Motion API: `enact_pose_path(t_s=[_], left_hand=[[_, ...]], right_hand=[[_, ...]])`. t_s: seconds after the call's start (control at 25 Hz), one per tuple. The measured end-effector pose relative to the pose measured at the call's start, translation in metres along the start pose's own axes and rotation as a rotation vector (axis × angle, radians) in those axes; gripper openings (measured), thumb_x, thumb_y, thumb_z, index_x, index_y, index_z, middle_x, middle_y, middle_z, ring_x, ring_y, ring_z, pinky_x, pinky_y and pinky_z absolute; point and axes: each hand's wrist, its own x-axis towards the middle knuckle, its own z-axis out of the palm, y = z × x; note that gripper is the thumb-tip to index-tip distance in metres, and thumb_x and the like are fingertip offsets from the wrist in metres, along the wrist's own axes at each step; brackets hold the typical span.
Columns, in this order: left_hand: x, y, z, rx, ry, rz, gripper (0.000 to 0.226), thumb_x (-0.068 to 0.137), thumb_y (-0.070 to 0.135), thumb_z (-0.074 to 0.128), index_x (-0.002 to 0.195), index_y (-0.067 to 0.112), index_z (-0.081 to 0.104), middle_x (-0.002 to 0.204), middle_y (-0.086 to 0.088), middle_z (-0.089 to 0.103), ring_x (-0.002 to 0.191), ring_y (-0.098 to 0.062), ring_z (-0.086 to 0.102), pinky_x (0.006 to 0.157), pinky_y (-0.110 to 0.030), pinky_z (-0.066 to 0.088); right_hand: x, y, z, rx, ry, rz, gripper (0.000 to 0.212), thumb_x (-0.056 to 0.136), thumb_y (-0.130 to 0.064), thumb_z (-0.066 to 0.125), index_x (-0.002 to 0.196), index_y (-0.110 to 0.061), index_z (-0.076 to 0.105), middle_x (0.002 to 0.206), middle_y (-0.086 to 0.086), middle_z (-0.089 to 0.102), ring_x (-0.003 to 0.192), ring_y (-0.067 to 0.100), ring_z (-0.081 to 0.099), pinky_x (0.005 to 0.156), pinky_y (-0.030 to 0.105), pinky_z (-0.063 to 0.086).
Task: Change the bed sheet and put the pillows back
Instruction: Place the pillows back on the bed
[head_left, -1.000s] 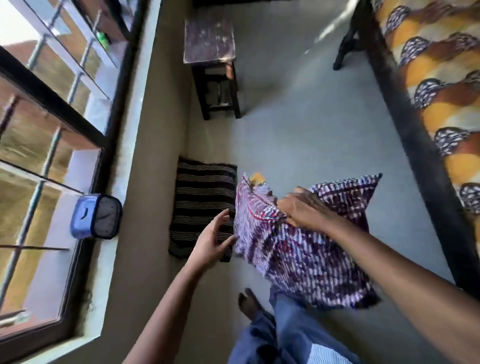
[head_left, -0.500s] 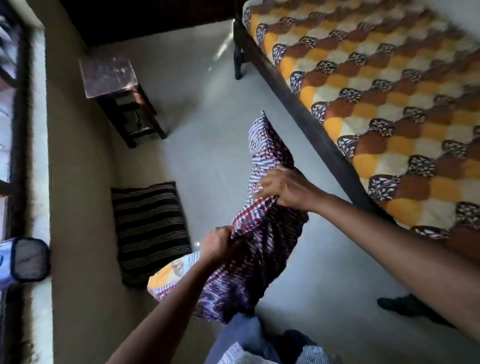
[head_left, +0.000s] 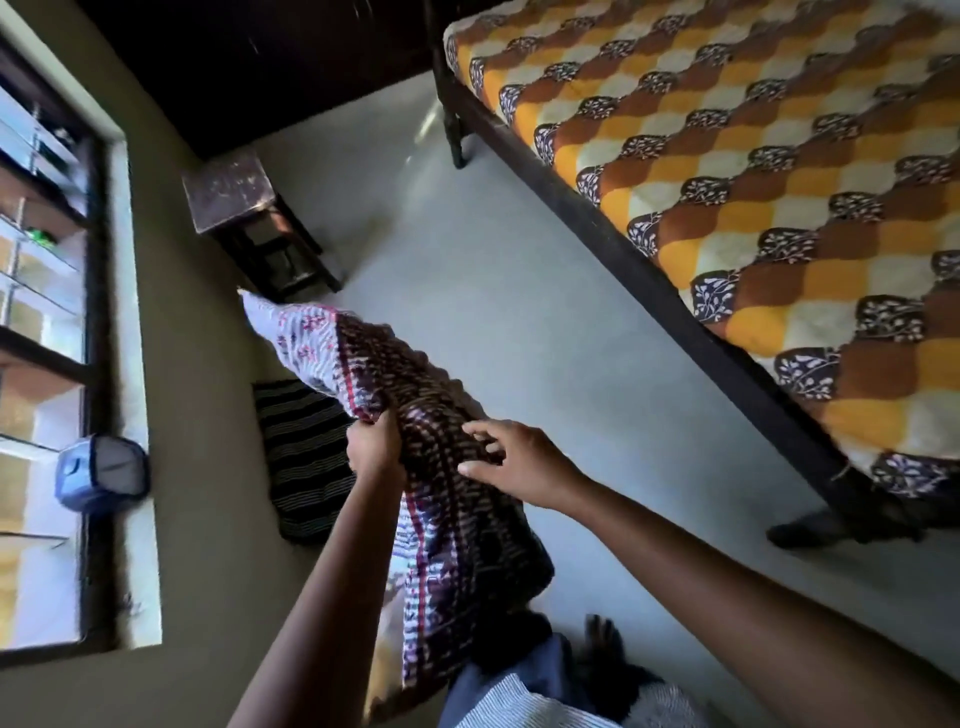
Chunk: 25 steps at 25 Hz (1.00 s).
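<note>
One wide bed (head_left: 649, 275) on a dark frame fills the room ahead and to the right of a person's hands. Its orange, brown and cream sheet (head_left: 779, 182) lies flat across the mattress. No pillow shows on the part in view, which suggests the sheet is done and the pillows are the job left. Bare grey floor (head_left: 493, 312) runs between the bed and the hands. A barred window (head_left: 41, 312) lights the wall to their left. The purple-and-white patterned pillow (head_left: 447, 519) is off the floor, held lengthwise in front of the person's body. One pale corner points away beyond the hands and its lower end hangs near the knees. A black striped pillow (head_left: 306, 467) lies on the floor against the wall, just left of and below the left hand, seemingly kept clear of the bed. A small dark wooden stool (head_left: 228, 192) stands farther off beyond it. A blue box-like object (head_left: 98, 475) sits on the windowsill, well left of the hands. The left hand (head_left: 374, 449) is clenched on a bunch of the patterned pillow's edge, taking its weight. The right hand (head_left: 524, 462), near it, is spread with fingers loose over the pillow's face and grips nothing; whether it touches the cloth is unclear. It looks placed to take a second hold for the carry to the bed.
</note>
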Motion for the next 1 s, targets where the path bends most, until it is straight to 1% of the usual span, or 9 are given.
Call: enact_pose_path(t_s=[0.16, 0.24, 0.36, 0.44, 0.52, 0.64, 0.76, 0.88, 1.0], left_hand=[[-0.006, -0.009, -0.012, -0.282, -0.131, -0.04, 0.069, 0.067, 0.049, 0.068, 0.118, 0.004, 0.057, 0.119, -0.019, 0.061, 0.11, -0.034, 0.059, 0.096, -0.047, 0.048], [-0.016, -0.011, -0.014, -0.419, -0.189, -0.088, 0.067, 0.071, 0.045, 0.073, 0.118, 0.001, 0.056, 0.114, -0.019, 0.063, 0.103, -0.035, 0.063, 0.086, -0.051, 0.053], [-0.035, -0.019, -0.008, -0.547, -0.318, -0.222, 0.057, 0.082, 0.041, 0.067, 0.119, 0.0, 0.05, 0.11, -0.018, 0.062, 0.094, -0.038, 0.064, 0.061, -0.045, 0.057], [-0.047, -0.02, -0.013, -0.642, -0.382, -0.296, 0.054, 0.088, 0.039, 0.061, 0.123, 0.001, 0.048, 0.111, -0.018, 0.062, 0.087, -0.033, 0.067, 0.054, -0.04, 0.055], [-0.058, -0.017, -0.033, -0.674, -0.539, -0.269, 0.038, 0.095, 0.035, 0.05, 0.114, 0.002, 0.052, 0.099, -0.012, 0.064, 0.062, -0.018, 0.069, 0.044, -0.029, 0.054], [-0.078, -0.035, -0.067, -0.295, -0.679, 0.151, 0.038, 0.093, 0.041, 0.048, 0.09, 0.006, 0.063, 0.076, -0.001, 0.071, 0.054, -0.01, 0.066, 0.052, -0.026, 0.054], [-0.085, -0.067, -0.07, 0.455, -0.277, 0.952, 0.07, 0.071, 0.067, 0.056, 0.121, 0.017, 0.057, 0.117, -0.002, 0.061, 0.106, -0.02, 0.056, 0.088, -0.035, 0.041], [-0.088, -0.076, -0.038, 0.581, -0.44, 0.941, 0.114, 0.049, 0.078, 0.038, 0.147, 0.02, 0.022, 0.148, -0.007, 0.031, 0.133, -0.028, 0.033, 0.109, -0.045, 0.024], [-0.088, -0.073, -0.002, 0.45, -0.416, 1.051, 0.098, 0.057, 0.066, 0.048, 0.14, 0.015, 0.036, 0.135, -0.01, 0.05, 0.121, -0.031, 0.049, 0.098, -0.048, 0.039]], right_hand=[[-0.02, -0.006, 0.063, 0.048, 0.044, 0.13, 0.106, 0.073, -0.051, 0.071, 0.15, -0.015, 0.007, 0.156, 0.01, 0.013, 0.143, 0.022, 0.017, 0.115, 0.031, 0.018], [-0.014, -0.01, 0.078, -0.005, 0.216, 0.252, 0.115, 0.069, -0.056, 0.071, 0.149, -0.013, 0.001, 0.154, 0.017, 0.014, 0.142, 0.029, 0.019, 0.115, 0.038, 0.021], [-0.004, 0.001, 0.058, -0.289, 0.422, 0.259, 0.085, 0.075, -0.034, 0.068, 0.146, -0.013, 0.025, 0.141, 0.016, 0.04, 0.128, 0.033, 0.041, 0.105, 0.04, 0.036], [-0.001, 0.005, 0.034, -0.411, 0.463, 0.076, 0.056, 0.067, -0.011, 0.067, 0.122, -0.006, 0.056, 0.114, 0.016, 0.06, 0.104, 0.035, 0.059, 0.085, 0.037, 0.048], [-0.001, -0.002, 0.015, -0.502, 0.437, 0.011, 0.038, 0.062, -0.005, 0.063, 0.1, -0.006, 0.064, 0.095, 0.014, 0.063, 0.088, 0.034, 0.063, 0.069, 0.036, 0.05], [-0.011, -0.012, 0.0, -0.657, 0.389, -0.029, 0.039, 0.066, -0.002, 0.056, 0.104, -0.008, 0.062, 0.099, 0.01, 0.061, 0.092, 0.032, 0.06, 0.068, 0.034, 0.048], [-0.032, -0.012, -0.004, -0.75, 0.397, -0.149, 0.051, 0.065, 0.007, 0.055, 0.113, -0.01, 0.063, 0.1, 0.009, 0.063, 0.091, 0.031, 0.059, 0.066, 0.029, 0.047], [-0.059, -0.01, -0.013, -0.736, 0.478, -0.24, 0.063, 0.054, 0.019, 0.058, 0.108, -0.011, 0.068, 0.092, 0.008, 0.067, 0.083, 0.03, 0.064, 0.06, 0.026, 0.049], [-0.086, -0.004, -0.043, -0.734, 0.621, -0.246, 0.068, 0.048, 0.026, 0.056, 0.102, -0.012, 0.072, 0.08, 0.004, 0.065, 0.074, 0.024, 0.064, 0.054, 0.016, 0.038]])
